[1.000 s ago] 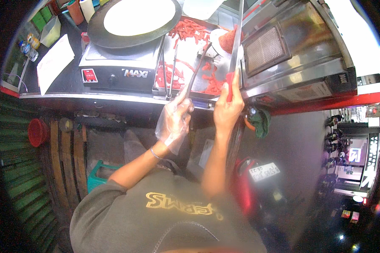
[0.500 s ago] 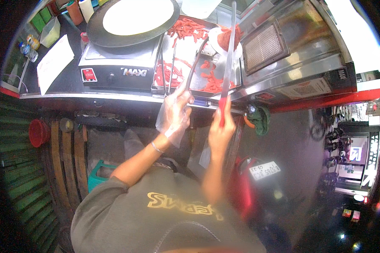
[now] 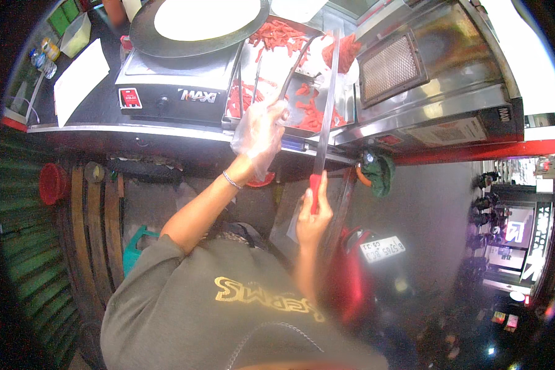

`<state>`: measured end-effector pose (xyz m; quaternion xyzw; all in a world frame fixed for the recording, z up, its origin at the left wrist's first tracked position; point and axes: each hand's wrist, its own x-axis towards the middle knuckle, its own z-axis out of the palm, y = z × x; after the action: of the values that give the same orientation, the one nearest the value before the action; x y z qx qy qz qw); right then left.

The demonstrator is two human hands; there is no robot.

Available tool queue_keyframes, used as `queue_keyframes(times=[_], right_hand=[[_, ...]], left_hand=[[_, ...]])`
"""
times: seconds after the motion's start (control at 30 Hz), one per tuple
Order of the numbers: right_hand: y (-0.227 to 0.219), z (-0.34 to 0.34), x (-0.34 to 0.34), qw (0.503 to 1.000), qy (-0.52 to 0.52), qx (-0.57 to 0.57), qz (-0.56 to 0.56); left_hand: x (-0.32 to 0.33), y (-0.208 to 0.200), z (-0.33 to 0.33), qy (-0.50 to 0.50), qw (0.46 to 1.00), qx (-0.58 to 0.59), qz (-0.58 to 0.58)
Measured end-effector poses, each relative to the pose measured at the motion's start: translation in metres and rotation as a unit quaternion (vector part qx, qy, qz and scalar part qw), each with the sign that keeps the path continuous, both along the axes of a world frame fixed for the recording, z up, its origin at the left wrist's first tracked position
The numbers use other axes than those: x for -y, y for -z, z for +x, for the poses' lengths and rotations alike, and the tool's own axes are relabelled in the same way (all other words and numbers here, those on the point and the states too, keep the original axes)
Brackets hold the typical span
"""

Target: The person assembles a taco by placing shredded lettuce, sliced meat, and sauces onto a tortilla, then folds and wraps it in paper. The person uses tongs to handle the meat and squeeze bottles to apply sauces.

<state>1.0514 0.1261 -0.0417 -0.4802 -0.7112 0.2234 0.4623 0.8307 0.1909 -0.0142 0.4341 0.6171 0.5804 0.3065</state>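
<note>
My right hand (image 3: 313,217) is closed around the red handle of a long knife (image 3: 328,114). The narrow blade points away from me, its far part passing in front of a reddish cone of kebab meat (image 3: 348,50). My left hand (image 3: 260,132), in a clear plastic glove, grips dark metal tongs (image 3: 295,69) whose curved tip reaches toward the left side of the meat. Beneath lies a metal tray (image 3: 350,111) with strips of red sliced meat (image 3: 280,36). Glare washes out part of the tray and the meat's left side.
A grill burner with a mesh panel (image 3: 393,68) stands right of the meat. Left of the tray, a griddle (image 3: 256,28) bears a round white flatbread (image 3: 206,17). White paper (image 3: 80,80) lies on the counter. A red motorbike (image 3: 354,283) stands behind at the right.
My right hand has drawn the knife back toward me, its tip now lower across the meat. My left hand has shifted slightly right with the tongs. The view has tilted a little.
</note>
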Motion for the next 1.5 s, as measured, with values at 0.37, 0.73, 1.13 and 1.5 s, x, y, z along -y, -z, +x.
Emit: queue_keyframes(times=[0.37,0.73,1.13,1.5], right_hand=[[-0.047,0.012,0.023,0.986,0.027,0.106,-0.126],[-0.093,0.028,0.050,0.978,0.020,0.128,-0.167],[-0.123,0.048,0.072,0.970,0.004,0.080,-0.230],[-0.088,0.060,0.062,0.977,-0.009,0.049,-0.206]], left_hand=[[-0.029,-0.014,-0.007,-0.005,0.978,0.207,0.028],[-0.064,0.009,-0.013,0.004,0.978,0.206,0.036],[-0.075,-0.003,-0.020,0.008,0.975,0.208,-0.082],[-0.053,-0.007,-0.022,0.013,0.932,0.360,-0.036]])
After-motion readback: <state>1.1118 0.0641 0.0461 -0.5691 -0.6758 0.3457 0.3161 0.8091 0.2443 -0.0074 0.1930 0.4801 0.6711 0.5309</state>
